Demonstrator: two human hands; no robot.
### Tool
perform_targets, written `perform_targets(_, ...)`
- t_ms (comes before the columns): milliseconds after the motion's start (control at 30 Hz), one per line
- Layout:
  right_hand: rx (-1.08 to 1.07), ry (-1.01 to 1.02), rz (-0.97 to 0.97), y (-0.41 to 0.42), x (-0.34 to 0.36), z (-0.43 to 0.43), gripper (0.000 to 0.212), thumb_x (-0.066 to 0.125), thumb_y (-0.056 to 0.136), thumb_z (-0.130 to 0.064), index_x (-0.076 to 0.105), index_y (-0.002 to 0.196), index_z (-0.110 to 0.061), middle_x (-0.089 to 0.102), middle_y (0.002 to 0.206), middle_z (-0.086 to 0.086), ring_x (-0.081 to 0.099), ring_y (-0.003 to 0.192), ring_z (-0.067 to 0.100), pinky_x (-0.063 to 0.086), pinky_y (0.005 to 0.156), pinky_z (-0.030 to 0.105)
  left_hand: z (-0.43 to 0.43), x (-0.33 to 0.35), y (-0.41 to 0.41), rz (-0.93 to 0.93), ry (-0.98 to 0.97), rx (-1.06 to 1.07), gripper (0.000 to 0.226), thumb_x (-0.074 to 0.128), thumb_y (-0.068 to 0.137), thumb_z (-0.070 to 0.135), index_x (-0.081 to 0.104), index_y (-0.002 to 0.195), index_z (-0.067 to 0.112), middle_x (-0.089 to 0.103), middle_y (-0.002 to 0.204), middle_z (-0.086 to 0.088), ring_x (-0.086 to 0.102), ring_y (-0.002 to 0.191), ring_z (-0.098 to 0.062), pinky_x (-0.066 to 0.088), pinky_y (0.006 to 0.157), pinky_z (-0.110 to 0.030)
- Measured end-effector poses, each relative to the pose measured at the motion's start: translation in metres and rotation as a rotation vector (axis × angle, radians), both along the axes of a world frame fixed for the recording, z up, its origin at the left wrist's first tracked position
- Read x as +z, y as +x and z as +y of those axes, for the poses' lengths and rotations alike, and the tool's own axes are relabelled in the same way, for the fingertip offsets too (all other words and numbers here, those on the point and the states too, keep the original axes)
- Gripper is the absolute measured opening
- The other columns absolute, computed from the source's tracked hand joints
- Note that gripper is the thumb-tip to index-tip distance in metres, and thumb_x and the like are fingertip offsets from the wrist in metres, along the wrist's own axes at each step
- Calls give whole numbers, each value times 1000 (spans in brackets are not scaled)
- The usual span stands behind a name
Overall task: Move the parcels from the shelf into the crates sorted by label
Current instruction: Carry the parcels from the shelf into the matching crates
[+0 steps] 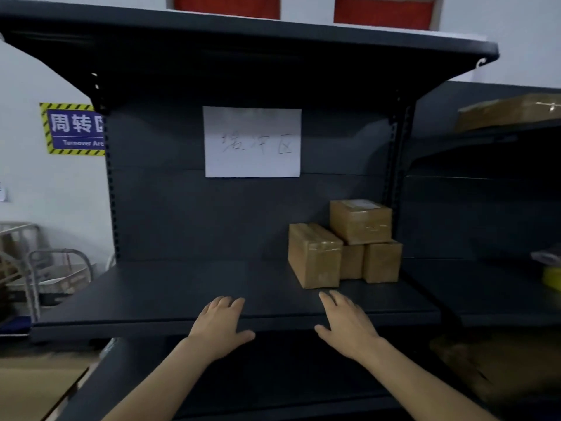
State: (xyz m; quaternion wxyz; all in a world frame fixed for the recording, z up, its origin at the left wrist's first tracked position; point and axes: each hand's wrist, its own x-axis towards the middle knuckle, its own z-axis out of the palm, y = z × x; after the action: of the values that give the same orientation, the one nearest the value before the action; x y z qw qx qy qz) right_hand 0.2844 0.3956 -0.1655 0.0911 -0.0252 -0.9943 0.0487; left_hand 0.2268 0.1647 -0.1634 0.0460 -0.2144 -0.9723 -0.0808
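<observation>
Both flat hands, left hand (220, 322) and right hand (346, 325), near taped cardboard parcels (315, 256).

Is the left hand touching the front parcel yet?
Apart. The head view shows a stretch of bare shelf between the left hand and the front parcel, which stands farther back and to the right.

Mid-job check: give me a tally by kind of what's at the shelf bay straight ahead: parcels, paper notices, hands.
Brown parcels: 4
Paper notice: 1
Hands, left hand and right hand, both holding nothing: 2
Total: 7
</observation>
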Motion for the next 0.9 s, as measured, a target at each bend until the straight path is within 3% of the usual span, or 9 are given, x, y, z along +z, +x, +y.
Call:
perform_targets(500,-156,-101,-23,-31,-3,83,69,42,96,-42,9,150,-16,13,156,7,20,141,22,24,115,32,93,4,-69,13,66,-142,76,47,90,51,15,149,15,20,155,-7,15,144,-21,16,119,-32)
perform_targets(633,-197,-153,-23,-61,3,96,67,42,96,-41,10,150,-17,20,154,4,27,137,20,32,109,30,117,13,-100,54,141,-201,75,48,92,47,12,149,15,12,157,-6,10,145,-22,13,119,-32)
perform_targets(733,-193,-180,-20,-81,0,100,65,42,96,-40,11,149,-17,26,151,5,30,135,20,35,107,29,132,17,-120,131,222,-266,70,50,92,41,16,148,16,16,155,-3,11,145,-19,13,117,-28)
perform_targets(900,-197,-228,-35,-109,-11,102,64,43,96,-39,16,148,-16,31,148,6,33,133,21,36,106,31,155,20,-144,209,229,-310,71,47,94,38,8,150,15,9,158,0,7,146,-16,10,120,-28)
